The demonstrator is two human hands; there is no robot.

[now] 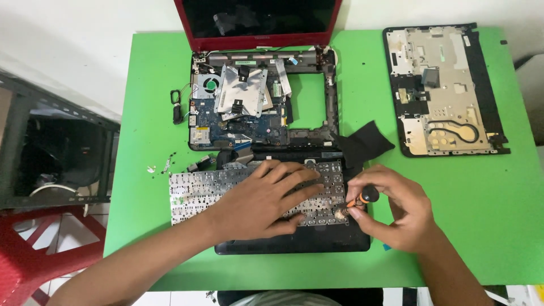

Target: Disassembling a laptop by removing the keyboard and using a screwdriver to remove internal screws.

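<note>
Lying crosswise, the upturned keyboard (226, 195) is pinned flat by the left hand (266, 195); the right hand (396, 212), nearer its right end, apparently pinches a screwdriver (360, 199).

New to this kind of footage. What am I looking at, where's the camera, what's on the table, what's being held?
There is no robot here: a person works with two bare hands, filmed by one camera worn on the head, looking down. On the green table lies an opened red laptop with its blue circuit board exposed. A grey keyboard panel turned face down rests over the laptop's black base. To the right lies a separate black and silver cover panel. The left hand presses flat on the keyboard panel. The right hand grips a small orange and black screwdriver, tip at the panel's right edge.
</note>
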